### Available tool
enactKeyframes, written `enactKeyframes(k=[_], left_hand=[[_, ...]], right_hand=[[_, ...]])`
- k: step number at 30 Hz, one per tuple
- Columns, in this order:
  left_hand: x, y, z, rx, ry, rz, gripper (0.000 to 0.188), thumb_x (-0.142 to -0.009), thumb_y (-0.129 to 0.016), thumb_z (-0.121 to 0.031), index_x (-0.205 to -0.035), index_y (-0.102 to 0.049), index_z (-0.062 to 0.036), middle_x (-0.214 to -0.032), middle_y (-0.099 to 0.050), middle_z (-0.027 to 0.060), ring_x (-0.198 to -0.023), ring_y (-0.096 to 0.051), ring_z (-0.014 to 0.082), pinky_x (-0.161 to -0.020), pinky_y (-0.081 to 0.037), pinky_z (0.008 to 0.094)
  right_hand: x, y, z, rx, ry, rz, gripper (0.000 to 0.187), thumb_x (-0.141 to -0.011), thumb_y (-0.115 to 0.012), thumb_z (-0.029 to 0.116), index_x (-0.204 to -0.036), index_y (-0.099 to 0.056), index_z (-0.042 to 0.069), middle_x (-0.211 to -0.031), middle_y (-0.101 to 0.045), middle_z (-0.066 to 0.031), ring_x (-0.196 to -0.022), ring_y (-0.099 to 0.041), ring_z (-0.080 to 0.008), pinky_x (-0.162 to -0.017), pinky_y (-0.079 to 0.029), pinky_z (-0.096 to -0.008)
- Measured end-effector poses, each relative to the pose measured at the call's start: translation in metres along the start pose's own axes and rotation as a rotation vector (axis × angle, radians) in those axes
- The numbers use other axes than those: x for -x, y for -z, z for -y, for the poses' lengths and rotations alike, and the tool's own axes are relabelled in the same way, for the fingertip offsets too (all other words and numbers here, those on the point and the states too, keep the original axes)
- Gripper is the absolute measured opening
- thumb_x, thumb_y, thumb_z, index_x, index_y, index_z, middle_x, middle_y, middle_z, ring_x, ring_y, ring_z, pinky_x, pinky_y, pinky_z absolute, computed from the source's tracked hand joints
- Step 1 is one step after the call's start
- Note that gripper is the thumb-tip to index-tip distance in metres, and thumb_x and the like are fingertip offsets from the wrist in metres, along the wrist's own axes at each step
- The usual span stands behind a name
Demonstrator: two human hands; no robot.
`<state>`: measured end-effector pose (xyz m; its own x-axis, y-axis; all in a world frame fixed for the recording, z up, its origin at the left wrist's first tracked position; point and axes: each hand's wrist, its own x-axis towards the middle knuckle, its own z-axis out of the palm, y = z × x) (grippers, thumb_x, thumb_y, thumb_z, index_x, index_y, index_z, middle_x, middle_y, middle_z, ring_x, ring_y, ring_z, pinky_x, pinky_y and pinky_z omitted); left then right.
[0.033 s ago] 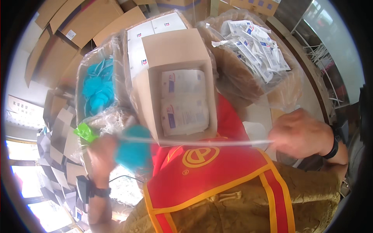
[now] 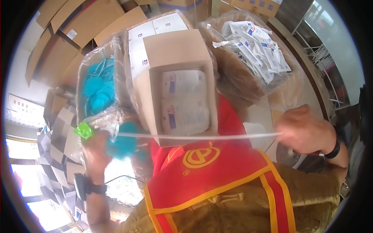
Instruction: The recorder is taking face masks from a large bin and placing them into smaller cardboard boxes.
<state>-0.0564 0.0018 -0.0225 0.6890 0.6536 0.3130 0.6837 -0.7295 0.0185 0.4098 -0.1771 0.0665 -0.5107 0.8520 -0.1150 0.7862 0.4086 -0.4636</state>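
Note:
Before me a long, thin whitish strip (image 2: 202, 136) is pulled straight across, over the front of the open cardboard box. My right hand (image 2: 305, 130) is closed around its right end. At the left, motion smears my left hand (image 2: 97, 149), which appears to grip a soft teal item (image 2: 121, 139) beside the strip's other end; its fingers are unclear. Flat white packets (image 2: 184, 105) with blue print lie in two stacks inside the open box (image 2: 176, 52). A bright green piece of plastic (image 2: 83, 130) sits just beyond my left hand.
Left of the box, a plastic-lined carton (image 2: 83, 72) holds teal items (image 2: 99, 87). White boxes (image 2: 169, 23) stand behind it. Loose white packets (image 2: 258, 48) fill a lined carton (image 2: 223, 64) at the right. A red apron (image 2: 233, 159) covers my lap; cardboard (image 2: 93, 23) is piled at the back left.
My hands have moved slightly apart, the right one rightward and the left one leftward. The strip is a little higher and straighter, and the teal item has shifted left and up.

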Motion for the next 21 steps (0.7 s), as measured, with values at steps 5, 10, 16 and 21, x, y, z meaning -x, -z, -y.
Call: enactKeyframes(k=[5, 10, 16, 21], left_hand=[[0.02, 0.008, 0.015, -0.036, 0.143, -0.175, 0.029, -0.065, -0.068, -0.002, -0.094, -0.065, -0.0043, -0.084, -0.064, 0.0145, -0.072, -0.064, 0.0339, -0.062, -0.052, 0.0396], [-0.011, 0.004, -0.048, -0.028, -0.261, -0.151, 0.038, -0.067, -0.071, -0.022, -0.097, -0.064, -0.0009, -0.082, -0.06, 0.015, -0.068, -0.061, 0.0322, -0.06, -0.049, 0.0404], [-0.038, 0.016, -0.087, 0.093, -0.529, -0.234, 0.037, -0.059, -0.069, -0.015, -0.094, -0.065, -0.0015, -0.077, -0.057, 0.0094, -0.053, -0.053, 0.0225, -0.046, -0.042, 0.0325], [-0.048, 0.016, -0.101, 0.146, -0.627, -0.261, 0.04, -0.055, -0.069, -0.012, -0.094, -0.067, -0.0046, -0.075, -0.055, 0.005, -0.05, -0.049, 0.0161, -0.044, -0.036, 0.0277]], right_hand=[[0.02, 0.014, -0.028, -0.106, -0.382, -0.289, 0.014, -0.091, -0.052, 0.009, -0.08, -0.057, 0.003, -0.069, -0.055, -0.0083, -0.06, -0.057, -0.019, -0.056, -0.044, -0.033], [-0.035, -0.033, -0.034, -0.742, -0.29, -0.17, 0.02, -0.096, -0.05, 0.015, -0.087, -0.062, 0.003, -0.071, -0.058, -0.0036, -0.062, -0.055, -0.0112, -0.055, -0.043, -0.0255], [-0.101, -0.07, -0.041, -1.55, -0.107, -0.279, 0.019, -0.095, -0.055, 0.021, -0.095, -0.063, 0.004, -0.072, -0.058, -0.0002, -0.06, -0.052, -0.0066, -0.053, -0.04, -0.0211], [-0.141, -0.053, -0.027, -1.206, -0.003, -0.106, 0.021, -0.09, -0.062, 0.019, -0.105, -0.06, 0.004, -0.073, -0.055, 0.0025, -0.063, -0.05, -0.006, -0.053, -0.038, -0.0209]])
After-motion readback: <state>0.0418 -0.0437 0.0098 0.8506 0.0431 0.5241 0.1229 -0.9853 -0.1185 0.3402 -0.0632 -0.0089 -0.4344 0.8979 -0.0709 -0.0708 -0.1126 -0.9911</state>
